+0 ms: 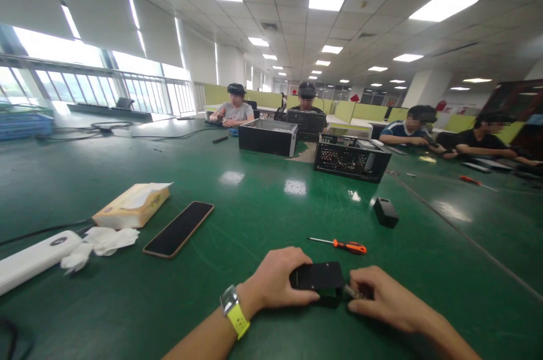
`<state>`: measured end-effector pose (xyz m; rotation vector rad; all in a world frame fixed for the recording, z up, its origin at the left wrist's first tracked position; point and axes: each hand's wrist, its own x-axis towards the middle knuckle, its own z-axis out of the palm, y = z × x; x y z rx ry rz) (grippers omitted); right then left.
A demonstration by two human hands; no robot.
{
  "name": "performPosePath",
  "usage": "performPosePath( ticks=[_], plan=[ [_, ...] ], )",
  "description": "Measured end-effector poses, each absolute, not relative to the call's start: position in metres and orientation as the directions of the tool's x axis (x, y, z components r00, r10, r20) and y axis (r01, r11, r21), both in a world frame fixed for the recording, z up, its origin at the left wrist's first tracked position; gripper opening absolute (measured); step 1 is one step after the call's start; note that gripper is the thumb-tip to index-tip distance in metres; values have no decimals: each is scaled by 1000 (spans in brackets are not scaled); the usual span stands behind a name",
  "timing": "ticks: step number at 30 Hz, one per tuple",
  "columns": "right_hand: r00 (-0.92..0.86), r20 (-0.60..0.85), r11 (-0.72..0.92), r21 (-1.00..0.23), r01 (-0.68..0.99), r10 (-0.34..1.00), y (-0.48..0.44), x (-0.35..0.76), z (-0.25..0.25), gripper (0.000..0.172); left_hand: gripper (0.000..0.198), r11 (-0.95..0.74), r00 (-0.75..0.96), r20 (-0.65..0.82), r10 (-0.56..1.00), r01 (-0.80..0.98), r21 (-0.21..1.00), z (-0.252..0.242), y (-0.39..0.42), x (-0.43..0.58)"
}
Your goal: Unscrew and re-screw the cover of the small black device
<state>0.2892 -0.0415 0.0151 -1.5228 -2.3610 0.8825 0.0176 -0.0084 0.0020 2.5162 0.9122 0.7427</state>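
My left hand, with a yellow-strapped watch on its wrist, is closed around the left end of a small flat black case just above the green table. At the case's right end my right hand pinches a small greyish, partly clear piece; it is too small and blurred to name. Whether that piece is joined to the case I cannot tell. Just beyond both hands lies an orange-and-black screwdriver, its shaft pointing left. Farther right stands a black block-shaped box with a slot in its top.
On my left lie a phone, a tissue pack, crumpled tissues and a white power strip. Two computer cases stand across the table. Several people sit along its far and right sides. Another screwdriver lies at right.
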Motion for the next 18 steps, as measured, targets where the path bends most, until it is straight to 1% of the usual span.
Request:
performPosePath(
  ticks=[4, 6, 10, 12, 14, 18],
  plan=[
    [-449, -163, 274, -597, 754, 879, -38, 299, 20, 20, 47, -721, 642, 363, 675, 470, 509, 2, -9, 17],
    [-421, -189, 243, -584, 774, 887, -35, 311, 20, 20, 48, -719, 636, 370, 677, 464, 518, 3, -9, 17],
    [-274, -210, 148, -473, 869, 939, -29, 333, 14, 19, 47, -720, 613, 404, 679, 450, 528, 4, -9, 16],
    [-236, -194, 135, -428, 894, 952, -27, 336, 13, 20, 46, -722, 616, 405, 675, 443, 531, 4, -8, 16],
    [-257, -146, 174, -426, 888, 955, -27, 333, 16, 23, 44, -722, 624, 395, 674, 443, 532, 3, -8, 16],
    [-303, 59, 294, -469, 833, 951, -29, 319, 22, 33, 46, -722, 640, 377, 670, 443, 531, 1, -7, 15]
  ],
)
